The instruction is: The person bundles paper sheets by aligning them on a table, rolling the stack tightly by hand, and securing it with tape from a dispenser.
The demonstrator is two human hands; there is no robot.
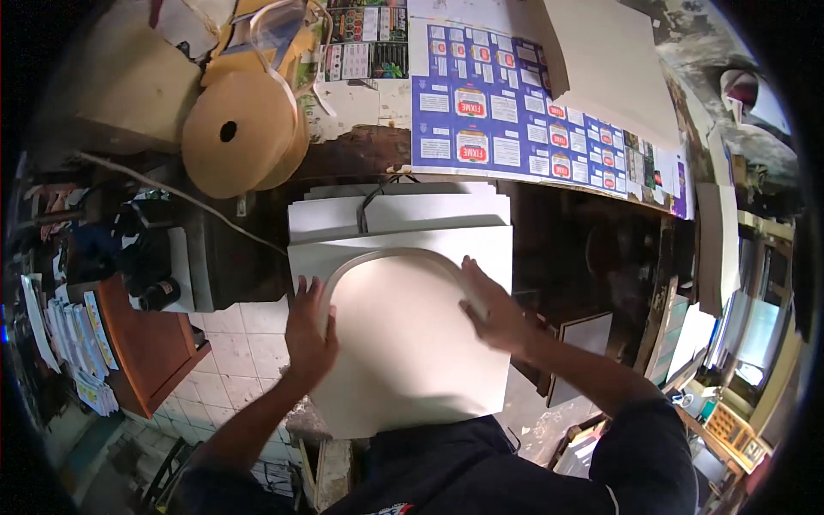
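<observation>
Between my two hands a stack of white card sheets (403, 335) stands bowed, its thick upper edge bent into an arch. My left hand (311, 335) grips the left side of the bend, with the thumb on the near face. My right hand (496, 311) holds the right side, fingers pointing up along the edge. The lower end of the stack reaches down to my dark shirt (446, 468). Just behind it lie more white sheets (429, 213), piled flat, with a dark cord (369, 210) lying over them.
A workbench beyond carries blue printed carton sheets (506, 112) and large plain boards (609, 69). Brown discs like a big reel (236, 133) stand at the far left, beside a grey cable (180, 197). A reddish wooden cabinet (146, 343) with stacked papers stands left.
</observation>
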